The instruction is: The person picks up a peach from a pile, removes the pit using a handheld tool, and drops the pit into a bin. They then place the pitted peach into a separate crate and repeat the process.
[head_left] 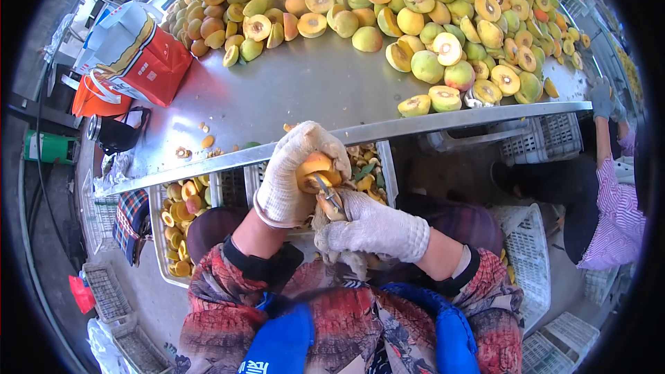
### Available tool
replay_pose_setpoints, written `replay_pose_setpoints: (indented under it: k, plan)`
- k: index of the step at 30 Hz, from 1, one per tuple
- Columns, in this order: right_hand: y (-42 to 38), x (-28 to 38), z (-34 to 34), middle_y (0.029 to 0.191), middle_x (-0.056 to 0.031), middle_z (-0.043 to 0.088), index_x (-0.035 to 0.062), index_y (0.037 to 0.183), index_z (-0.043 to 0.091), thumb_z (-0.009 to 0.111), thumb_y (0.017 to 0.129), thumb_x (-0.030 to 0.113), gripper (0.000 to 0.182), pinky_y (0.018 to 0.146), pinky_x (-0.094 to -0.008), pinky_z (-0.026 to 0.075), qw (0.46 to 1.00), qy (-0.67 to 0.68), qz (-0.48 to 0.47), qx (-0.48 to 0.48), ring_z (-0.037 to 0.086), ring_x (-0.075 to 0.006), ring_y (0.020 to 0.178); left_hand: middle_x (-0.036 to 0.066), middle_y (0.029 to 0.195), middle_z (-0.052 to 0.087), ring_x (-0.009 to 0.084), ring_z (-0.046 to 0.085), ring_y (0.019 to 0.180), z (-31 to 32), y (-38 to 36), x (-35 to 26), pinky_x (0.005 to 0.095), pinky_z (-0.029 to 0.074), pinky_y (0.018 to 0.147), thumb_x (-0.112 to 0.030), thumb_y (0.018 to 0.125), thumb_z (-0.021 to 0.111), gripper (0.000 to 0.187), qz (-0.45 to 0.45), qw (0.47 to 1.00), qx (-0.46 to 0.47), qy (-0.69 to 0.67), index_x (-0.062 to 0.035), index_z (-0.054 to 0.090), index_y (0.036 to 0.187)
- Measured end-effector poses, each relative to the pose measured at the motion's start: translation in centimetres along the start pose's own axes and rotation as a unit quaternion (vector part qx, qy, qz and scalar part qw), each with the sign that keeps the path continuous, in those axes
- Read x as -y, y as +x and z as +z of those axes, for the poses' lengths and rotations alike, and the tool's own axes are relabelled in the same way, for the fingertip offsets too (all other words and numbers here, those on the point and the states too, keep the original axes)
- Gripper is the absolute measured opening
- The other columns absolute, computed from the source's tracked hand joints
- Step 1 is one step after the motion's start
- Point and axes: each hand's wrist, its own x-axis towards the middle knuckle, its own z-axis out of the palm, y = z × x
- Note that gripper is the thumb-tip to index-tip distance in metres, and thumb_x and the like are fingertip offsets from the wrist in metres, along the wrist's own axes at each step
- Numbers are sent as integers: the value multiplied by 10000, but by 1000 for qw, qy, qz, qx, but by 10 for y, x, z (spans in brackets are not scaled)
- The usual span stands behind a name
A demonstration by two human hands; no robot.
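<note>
My left hand [298, 173], in a white knitted glove, is closed around a yellow-orange peach half [316, 165] with its cut side showing. In my right hand [374, 227], also gloved, is a small pitting tool [331, 202] with a metal end, which touches the fruit. Both hands are close together in front of my body, by the near edge of the metal table [277, 97]. Beneath them, a crate [389, 173] holds pit pieces and scraps. A greyish cloth hangs under my right hand.
Many halved peaches [409, 21] are heaped across the table's far side. A red bag [163, 62] and a black cup [114, 133] stand at the left. A white crate [166, 253] of cut fruit sits lower left. A co-worker's striped sleeve [613, 194] shows at the right.
</note>
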Motion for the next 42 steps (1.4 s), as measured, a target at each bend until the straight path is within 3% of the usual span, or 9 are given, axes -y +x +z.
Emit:
replay_pose_setpoints:
  k: [1,2,6,10,13,23,27,31,42]
  plan:
    - [1,3,0,882,-59,608,25,1049,514,663,846,191,302,607,-283,516,997,-65,10,-29,624,-152,709,126,777,603,219,602,717,3,2,3,334,504,674,-407,893,556,389,-6,999,-30,-24,-22,585,846]
    - [16,-23,-6,920,-104,620,8,1089,509,647,835,176,334,661,-382,521,938,-275,-179,-110,647,-271,759,126,776,599,222,602,710,5,3,5,344,510,671,-414,894,556,393,-12,997,-60,-48,-25,584,840]
    - [19,-22,0,1000,-220,591,2,1151,504,617,797,146,399,788,-451,500,798,-522,-188,-236,587,-415,928,111,736,570,245,594,692,13,7,3,389,525,656,-425,902,565,380,-17,989,-123,-77,-59,553,804]
    - [24,-32,-8,976,-179,585,59,1120,542,651,773,182,383,723,-437,527,636,-663,-291,-267,618,-361,840,109,692,558,259,595,666,13,8,0,414,534,620,-420,911,567,382,-18,979,-166,-116,-66,544,771]
    - [23,-20,-4,936,-158,587,59,1059,570,646,771,184,322,693,-413,533,673,-677,-151,-257,622,-320,846,110,689,557,265,594,660,7,8,0,419,535,599,-421,916,560,388,-29,974,-157,-158,-66,544,761]
    - [12,-5,0,781,-129,587,67,956,558,603,805,153,179,538,-425,523,657,-702,-50,-271,637,-323,670,115,732,583,262,606,701,-18,4,-28,399,520,657,-445,939,516,412,82,984,-142,-70,-68,549,776]
    - [18,-11,-5,917,-154,582,80,1029,569,549,855,182,202,655,-429,529,648,-668,-293,-218,626,-326,795,114,770,604,239,602,726,-18,-3,-30,376,509,681,-403,939,522,380,105,989,-102,-20,-43,571,826]
    - [25,-6,9,970,-156,572,110,1062,577,530,853,162,221,709,-417,526,680,-673,-186,-224,613,-322,857,131,787,597,240,601,732,-13,-12,-19,350,501,677,-405,939,514,374,102,986,-110,68,-44,554,850]
    - [36,-9,4,701,-89,600,101,826,624,566,833,203,117,465,-367,517,523,-756,-215,-330,646,-234,589,108,787,612,183,607,691,-9,-22,-18,288,494,608,-389,948,489,379,95,966,-146,192,-26,571,876]
